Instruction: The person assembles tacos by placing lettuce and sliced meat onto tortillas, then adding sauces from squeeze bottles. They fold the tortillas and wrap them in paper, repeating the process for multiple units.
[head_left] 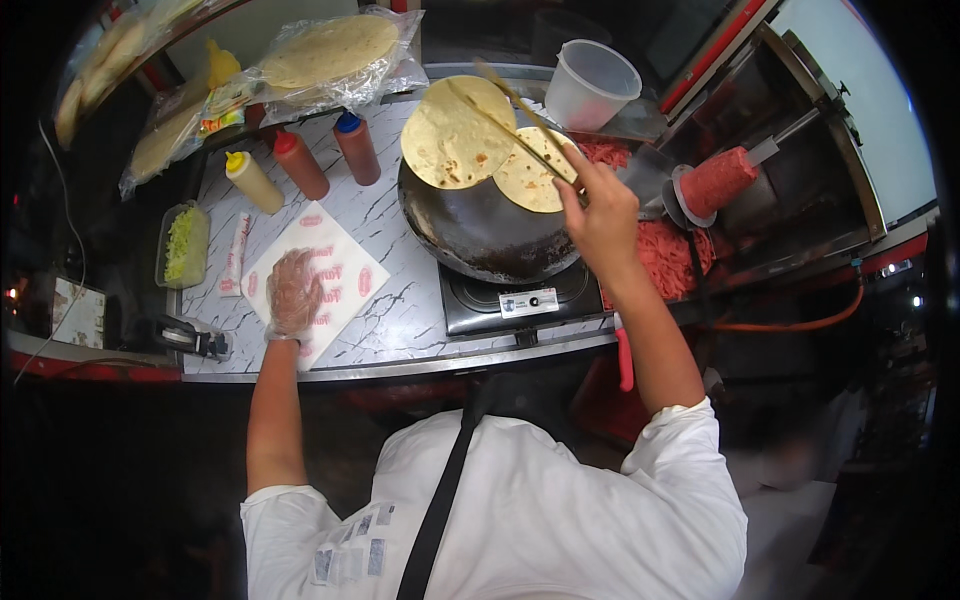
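Nearest was our white shirt [570, 490], crossed by a black strap [442, 500]. Beyond it, a red handle [625, 360] poked past the near edge of the tabletop [405, 330], right of the stove [470, 312]. Of our hands, the left hand [297, 288], gloved in clear plastic, rested unclenched on the printed paper [350, 280], and we saw nothing in its grasp. A wrapped tube [235, 256] and a box of lettuce [183, 245] lay left of the paper.

On the stove sat a dark pan [490, 240]. Over its far side lay 2 tortillas, the left tortilla [440, 140] meeting the right tortilla [530, 192] at the edge. With our right hand [608, 215], above the pan's right side, we gripped tongs [540, 158]; 1 arm of them crossed in front of the left tortilla, but we could not tell whether they pinched it. Shredded red meat [670, 262] was heaped right of the pan, near a meat cone [717, 183] on a skewer.

Past the paper, we had 3 bottles in a slanting row: a yellow-capped bottle [254, 183], a red-capped bottle [302, 168] and a blue-capped bottle [358, 152]. A clear tub [593, 85] stood beyond the pan, to the right, and a stack of flatbreads [335, 52] lay in plastic beyond the bottles.
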A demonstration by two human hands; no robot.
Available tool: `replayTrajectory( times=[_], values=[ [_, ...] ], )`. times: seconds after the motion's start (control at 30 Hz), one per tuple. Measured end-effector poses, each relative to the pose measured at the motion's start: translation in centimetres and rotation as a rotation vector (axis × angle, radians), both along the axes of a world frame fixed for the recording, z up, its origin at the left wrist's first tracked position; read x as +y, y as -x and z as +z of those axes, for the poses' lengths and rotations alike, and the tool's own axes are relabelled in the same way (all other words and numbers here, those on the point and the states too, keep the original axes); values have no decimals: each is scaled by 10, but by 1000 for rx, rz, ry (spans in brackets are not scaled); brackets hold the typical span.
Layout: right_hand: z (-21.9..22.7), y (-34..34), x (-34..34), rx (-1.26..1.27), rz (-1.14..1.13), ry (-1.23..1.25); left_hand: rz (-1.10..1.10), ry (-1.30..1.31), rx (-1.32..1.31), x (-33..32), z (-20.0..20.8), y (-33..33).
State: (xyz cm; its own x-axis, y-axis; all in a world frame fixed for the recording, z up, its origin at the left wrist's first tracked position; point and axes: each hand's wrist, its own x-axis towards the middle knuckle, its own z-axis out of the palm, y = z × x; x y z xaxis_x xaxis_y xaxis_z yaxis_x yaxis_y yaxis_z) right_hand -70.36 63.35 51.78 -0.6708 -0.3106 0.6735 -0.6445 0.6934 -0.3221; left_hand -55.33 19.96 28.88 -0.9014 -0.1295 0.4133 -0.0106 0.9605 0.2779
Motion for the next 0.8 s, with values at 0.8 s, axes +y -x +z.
replayTrajectory(
  times=[0.8],
  values=[
    [-32,-28,128,-286,-96,-155,53,109,-97,0,-3,3]
  ],
)
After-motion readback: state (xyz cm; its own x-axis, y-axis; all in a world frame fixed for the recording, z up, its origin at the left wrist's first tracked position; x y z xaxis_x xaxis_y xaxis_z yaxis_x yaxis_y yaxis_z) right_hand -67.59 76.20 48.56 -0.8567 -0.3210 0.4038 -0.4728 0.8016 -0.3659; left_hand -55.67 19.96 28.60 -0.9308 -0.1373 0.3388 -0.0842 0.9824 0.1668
